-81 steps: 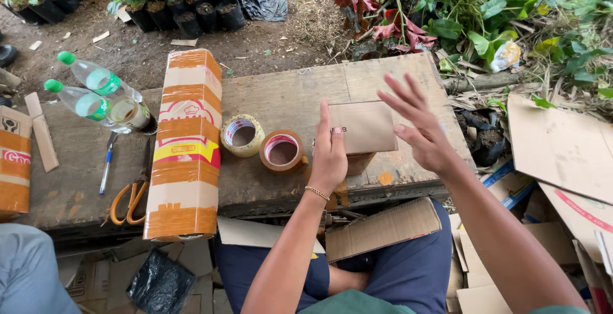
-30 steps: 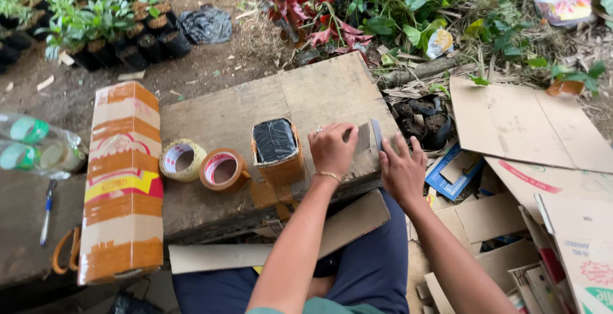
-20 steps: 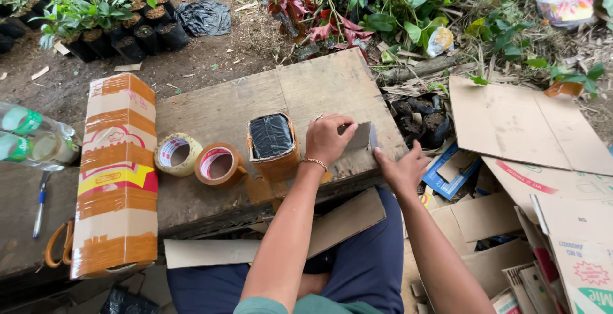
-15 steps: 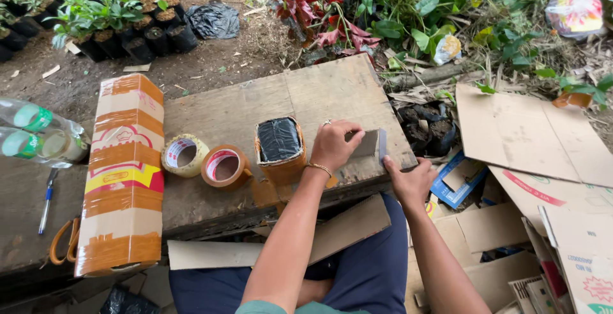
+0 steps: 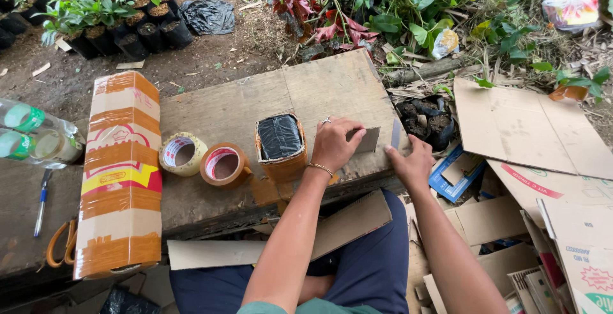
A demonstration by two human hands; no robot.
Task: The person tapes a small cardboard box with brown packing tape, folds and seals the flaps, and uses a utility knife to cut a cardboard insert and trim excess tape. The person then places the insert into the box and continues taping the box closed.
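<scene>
**Two hands at a small cardboard piece on a wooden tabletop**

The left hand [image 5: 336, 143] lies palm-down with its fingers closed on a small grey-brown cardboard piece [image 5: 369, 139], pinning it against the tabletop [image 5: 255, 100]; a ring shows on one finger and a thin bracelet on the wrist. The right hand [image 5: 410, 163] sits just beside the far end of that piece, at the tabletop's edge, fingers curled loosely and holding nothing that can be made out. Directly to the left of the left hand, touching it, stands a small open carton [image 5: 281, 147] wrapped in brown tape, with a black bag filling its top. Farther left lie a brown tape roll [image 5: 224, 164] and, beside it, a pale tape roll [image 5: 182, 154]. Beyond these stands a tall taped box [image 5: 120, 177], then scissors with orange handles [image 5: 59, 252], a blue pen [image 5: 42, 200] and two plastic bottles [image 5: 35, 136]. To the right of the right hand, flattened cardboard sheets [image 5: 523, 129] lie on the ground.
</scene>
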